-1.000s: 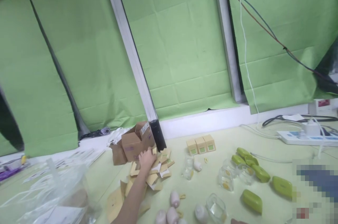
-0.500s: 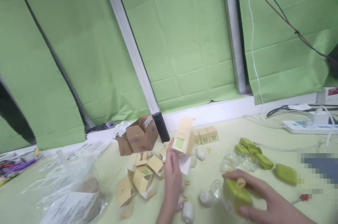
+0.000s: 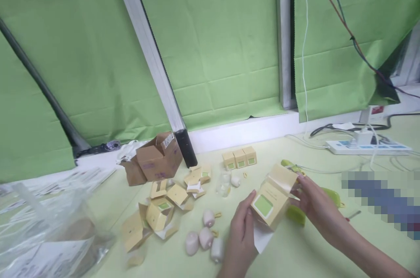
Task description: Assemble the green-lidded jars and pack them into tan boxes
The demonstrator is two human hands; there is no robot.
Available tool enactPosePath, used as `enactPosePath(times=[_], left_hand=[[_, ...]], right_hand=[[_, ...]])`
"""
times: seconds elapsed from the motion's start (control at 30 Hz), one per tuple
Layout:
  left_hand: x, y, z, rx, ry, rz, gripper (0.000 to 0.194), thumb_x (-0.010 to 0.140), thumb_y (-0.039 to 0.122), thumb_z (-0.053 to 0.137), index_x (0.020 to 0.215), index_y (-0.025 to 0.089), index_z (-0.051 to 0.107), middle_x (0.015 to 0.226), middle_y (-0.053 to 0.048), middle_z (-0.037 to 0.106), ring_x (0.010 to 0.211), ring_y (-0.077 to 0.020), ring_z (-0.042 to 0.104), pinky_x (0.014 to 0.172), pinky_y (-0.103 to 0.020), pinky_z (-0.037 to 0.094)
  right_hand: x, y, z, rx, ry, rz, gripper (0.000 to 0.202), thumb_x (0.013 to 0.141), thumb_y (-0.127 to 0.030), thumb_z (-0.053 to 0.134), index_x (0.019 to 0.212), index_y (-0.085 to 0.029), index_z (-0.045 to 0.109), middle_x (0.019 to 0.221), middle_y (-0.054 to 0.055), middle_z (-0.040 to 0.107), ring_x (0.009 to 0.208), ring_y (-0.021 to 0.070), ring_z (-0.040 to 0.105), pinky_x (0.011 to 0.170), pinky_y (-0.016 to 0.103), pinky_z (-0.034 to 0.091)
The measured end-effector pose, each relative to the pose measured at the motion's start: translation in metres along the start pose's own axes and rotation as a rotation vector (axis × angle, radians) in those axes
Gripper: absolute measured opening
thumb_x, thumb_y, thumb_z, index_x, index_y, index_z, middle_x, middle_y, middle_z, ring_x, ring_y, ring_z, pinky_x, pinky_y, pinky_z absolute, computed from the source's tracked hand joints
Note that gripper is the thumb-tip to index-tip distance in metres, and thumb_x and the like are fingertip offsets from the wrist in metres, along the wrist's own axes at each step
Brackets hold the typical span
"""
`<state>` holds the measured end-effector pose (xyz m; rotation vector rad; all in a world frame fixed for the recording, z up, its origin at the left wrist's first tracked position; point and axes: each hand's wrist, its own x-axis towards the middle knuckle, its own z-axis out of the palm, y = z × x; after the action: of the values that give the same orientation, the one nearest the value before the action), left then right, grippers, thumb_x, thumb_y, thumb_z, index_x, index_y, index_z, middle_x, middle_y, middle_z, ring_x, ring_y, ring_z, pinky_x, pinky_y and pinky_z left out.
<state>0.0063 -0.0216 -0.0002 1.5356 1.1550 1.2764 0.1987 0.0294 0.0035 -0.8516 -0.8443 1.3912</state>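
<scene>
A small tan cardboard box point(image 3: 275, 199) with a green square window is held up, its top flap standing and a white-lined flap hanging below. My left hand point(image 3: 243, 234) grips its left side, thumb on the front edge. On the other side, my right hand point(image 3: 313, 206) has its fingers bent at the raised flap and the box's right edge; the palm side is partly hidden. Under that hand a green case point(image 3: 296, 215) shows in part. Several pale, rounded pieces point(image 3: 206, 238), some with yellow loops, lie left of my left hand.
Opened tan boxes point(image 3: 159, 214) spread on the left, near a brown carton point(image 3: 159, 160) and a clear plastic bag point(image 3: 82, 230). Three closed small boxes point(image 3: 239, 158) stand in a row behind. A power strip point(image 3: 367, 147) with cables lies at the back right.
The view has shifted. The box has come down and right, with my right hand now at it. The green case my right hand held earlier no longer shows in its fingers.
</scene>
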Motion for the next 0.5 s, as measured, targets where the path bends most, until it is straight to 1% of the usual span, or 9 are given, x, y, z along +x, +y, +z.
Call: enactPosePath(times=[0.07,0.1,0.17,0.27,0.33,0.37,0.43,0.5], left_hand=[[0.001,-0.001,-0.003,0.041,0.002,0.01,0.041,0.091,0.036,0.036,0.126,0.02,0.051,0.136,-0.007,0.048,0.13,-0.0216,0.035,0.109,-0.035,0.026],[0.002,-0.002,-0.005,0.054,0.009,0.01,0.04,0.092,0.035,0.034,0.126,0.021,0.05,0.136,-0.006,0.048,0.13,-0.0208,0.036,0.109,-0.034,0.026],[0.002,-0.003,-0.006,0.072,0.034,0.008,0.04,0.092,0.032,0.032,0.126,0.022,0.05,0.135,-0.005,0.049,0.129,-0.0197,0.036,0.108,-0.034,0.028],[0.002,-0.005,-0.006,0.082,0.043,0.013,0.039,0.092,0.03,0.031,0.125,0.021,0.051,0.134,-0.005,0.05,0.129,-0.0194,0.038,0.107,-0.033,0.029],[0.002,-0.007,-0.007,0.103,0.052,0.038,0.038,0.092,0.029,0.033,0.124,0.022,0.052,0.133,-0.005,0.051,0.127,-0.0198,0.04,0.106,-0.034,0.031],[0.002,-0.008,-0.007,0.122,0.062,0.053,0.038,0.091,0.028,0.034,0.123,0.022,0.053,0.131,-0.005,0.053,0.126,-0.0201,0.041,0.105,-0.034,0.032],[0.002,-0.009,-0.009,0.168,0.078,0.077,0.037,0.09,0.027,0.035,0.123,0.023,0.053,0.128,-0.006,0.055,0.123,-0.0207,0.044,0.105,-0.035,0.033],[0.002,-0.009,-0.01,0.194,0.074,0.08,0.038,0.091,0.027,0.034,0.123,0.023,0.053,0.128,-0.006,0.055,0.122,-0.021,0.045,0.104,-0.036,0.033]], right_hand=[[0.003,0.004,-0.004,-0.024,0.0,0.045,0.028,0.074,-0.048,0.063,0.094,-0.028,0.064,0.1,0.001,0.07,0.094,0.0246,0.065,0.075,0.033,0.057],[0.004,0.005,-0.005,-0.05,0.002,0.065,0.028,0.073,-0.047,0.065,0.093,-0.028,0.064,0.1,0.001,0.07,0.093,0.0248,0.065,0.074,0.033,0.058],[0.001,0.001,-0.004,-0.109,-0.017,0.086,0.031,0.074,-0.045,0.064,0.1,-0.028,0.063,0.107,0.001,0.068,0.097,0.0249,0.064,0.076,0.033,0.057],[-0.009,-0.011,0.002,-0.148,-0.138,0.096,0.036,0.08,-0.044,0.058,0.111,-0.027,0.06,0.12,0.003,0.062,0.103,0.0247,0.061,0.084,0.034,0.054],[-0.015,-0.017,0.006,-0.172,-0.209,0.116,0.04,0.08,-0.045,0.057,0.115,-0.026,0.058,0.125,0.005,0.059,0.106,0.0259,0.06,0.086,0.036,0.053],[-0.016,-0.018,0.007,-0.204,-0.219,0.12,0.042,0.08,-0.045,0.059,0.116,-0.025,0.058,0.127,0.005,0.057,0.108,0.027,0.059,0.087,0.037,0.052],[-0.017,-0.017,0.008,-0.286,-0.173,0.114,0.046,0.077,-0.047,0.062,0.117,-0.025,0.058,0.128,0.007,0.057,0.111,0.0289,0.056,0.088,0.038,0.051],[-0.016,-0.014,0.008,-0.284,-0.11,0.078,0.048,0.076,-0.05,0.062,0.117,-0.026,0.058,0.125,0.006,0.059,0.11,0.0285,0.057,0.089,0.038,0.05]])
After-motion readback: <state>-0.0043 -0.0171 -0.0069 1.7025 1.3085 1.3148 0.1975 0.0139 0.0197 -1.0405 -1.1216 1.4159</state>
